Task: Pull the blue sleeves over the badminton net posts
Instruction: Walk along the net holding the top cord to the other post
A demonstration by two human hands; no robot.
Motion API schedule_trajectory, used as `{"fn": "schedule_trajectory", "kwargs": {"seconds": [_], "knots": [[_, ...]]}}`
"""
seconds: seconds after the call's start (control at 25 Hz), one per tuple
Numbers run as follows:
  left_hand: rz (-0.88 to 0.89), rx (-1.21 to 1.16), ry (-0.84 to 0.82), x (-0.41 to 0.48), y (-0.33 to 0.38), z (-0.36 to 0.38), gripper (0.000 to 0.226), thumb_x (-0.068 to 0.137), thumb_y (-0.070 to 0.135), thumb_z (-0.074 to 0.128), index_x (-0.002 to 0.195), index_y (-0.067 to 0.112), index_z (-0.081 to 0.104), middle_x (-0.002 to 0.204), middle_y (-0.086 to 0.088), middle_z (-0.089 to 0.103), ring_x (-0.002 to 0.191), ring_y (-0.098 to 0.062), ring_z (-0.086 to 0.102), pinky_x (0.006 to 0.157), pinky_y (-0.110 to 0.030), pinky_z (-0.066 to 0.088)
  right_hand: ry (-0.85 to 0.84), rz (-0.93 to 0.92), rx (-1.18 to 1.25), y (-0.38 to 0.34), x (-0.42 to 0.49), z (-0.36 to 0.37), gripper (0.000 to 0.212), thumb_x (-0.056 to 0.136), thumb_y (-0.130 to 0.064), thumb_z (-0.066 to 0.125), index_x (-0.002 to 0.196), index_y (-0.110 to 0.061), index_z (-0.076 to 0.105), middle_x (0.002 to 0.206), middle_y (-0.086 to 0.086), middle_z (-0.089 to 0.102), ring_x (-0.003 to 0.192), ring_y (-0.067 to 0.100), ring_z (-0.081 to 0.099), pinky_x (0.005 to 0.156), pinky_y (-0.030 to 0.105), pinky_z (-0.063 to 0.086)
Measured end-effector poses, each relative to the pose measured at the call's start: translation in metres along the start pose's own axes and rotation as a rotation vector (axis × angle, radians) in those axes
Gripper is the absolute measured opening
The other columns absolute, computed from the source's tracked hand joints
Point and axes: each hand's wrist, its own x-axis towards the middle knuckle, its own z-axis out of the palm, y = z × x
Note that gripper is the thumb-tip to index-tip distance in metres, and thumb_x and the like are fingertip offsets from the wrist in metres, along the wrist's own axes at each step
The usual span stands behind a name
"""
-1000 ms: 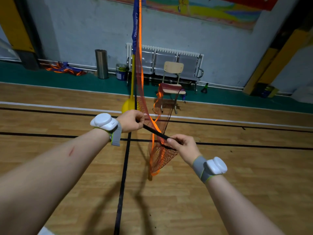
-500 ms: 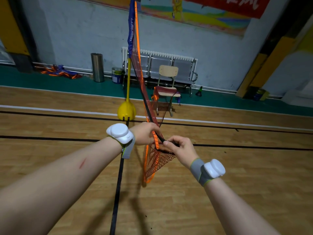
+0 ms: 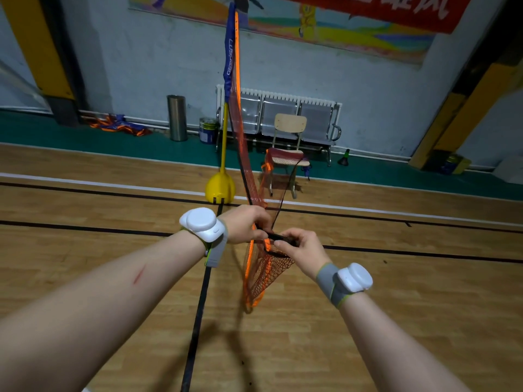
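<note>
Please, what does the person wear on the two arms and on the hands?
Both forearms are bare, without sleeves; the left hand and right hand have no gloves. Each wrist carries a rounded white plastic device, the right one alike, on a grey fabric band with lime-green edging. A thin scratch mark crosses the left forearm.

Wooden floor (image 3: 85, 207) with black lines (image 3: 85, 229) fills six o'clock; at twelve a pale wall (image 3: 141, 66) backs metal seats (image 3: 317, 117) and a wooden chair (image 3: 290, 124); at eleven stands what looks like a steel bin (image 3: 177, 117).
</note>
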Motion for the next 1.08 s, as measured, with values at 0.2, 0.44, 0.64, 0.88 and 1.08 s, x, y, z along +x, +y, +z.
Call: {"fn": "schedule_trajectory", "kwargs": {"seconds": [0.2, 0.44, 0.64, 0.88, 1.08], "knots": [[-0.059, -0.047, 0.028, -0.002, 0.014, -0.011, 0.007, 0.088, 0.018, 0.057, 0.089, 0.012, 0.06, 0.092, 0.005, 0.052, 0.085, -0.012, 0.046, 0.072, -0.02, 0.034, 0.033, -0.007, -0.017, 0.015, 0.002, -0.004, 0.028, 0.076, -0.011, 0.072, 0.064, -0.024, 0.05, 0.073, -0.001, 0.055, 0.07, 0.01, 0.048, 0.067, 0.022, 0.039], [-0.151, -0.103, 0.095, -0.013, 0.018, -0.027, 0.006, 0.09, 0.017, 0.055, 0.083, 0.015, 0.054, 0.087, 0.004, 0.051, 0.081, -0.011, 0.043, 0.059, -0.01, 0.031, -0.008, 0.04, -0.038, 0.038, 0.0, -0.008, 0.024, 0.075, -0.014, 0.074, 0.065, -0.022, 0.053, 0.073, -0.005, 0.057, 0.074, 0.01, 0.051, 0.072, 0.024, 0.038], [-0.213, -0.072, 0.065, -0.024, 0.011, -0.027, 0.008, 0.089, 0.017, 0.055, 0.081, 0.015, 0.054, 0.094, -0.003, 0.058, 0.087, -0.018, 0.05, 0.074, -0.026, 0.037, 0.048, -0.025, -0.015, 0.033, -0.011, -0.019, 0.027, 0.074, -0.011, 0.074, 0.064, -0.024, 0.053, 0.075, -0.008, 0.05, 0.071, 0.003, 0.046, 0.07, 0.02, 0.037], [-0.206, -0.062, 0.063, -0.016, 0.015, -0.018, 0.008, 0.086, 0.02, 0.06, 0.086, 0.014, 0.055, 0.09, 0.002, 0.056, 0.086, -0.017, 0.05, 0.074, -0.025, 0.037, 0.066, -0.07, 0.05, 0.009, -0.034, -0.047, 0.024, 0.077, -0.012, 0.072, 0.067, -0.022, 0.052, 0.074, -0.001, 0.054, 0.071, 0.011, 0.048, 0.072, 0.027, 0.043], [-0.116, 0.004, 0.066, 0.001, 0.045, -0.008, 0.017, 0.084, 0.02, 0.064, 0.097, 0.01, 0.061, 0.099, -0.001, 0.054, 0.091, -0.016, 0.048, 0.078, -0.025, 0.037, 0.032, -0.116, 0.122, -0.008, -0.058, -0.064, 0.022, 0.08, -0.003, 0.068, 0.07, -0.016, 0.052, 0.06, -0.005, 0.052, 0.05, -0.004, 0.048, 0.053, 0.009, 0.039]]}}
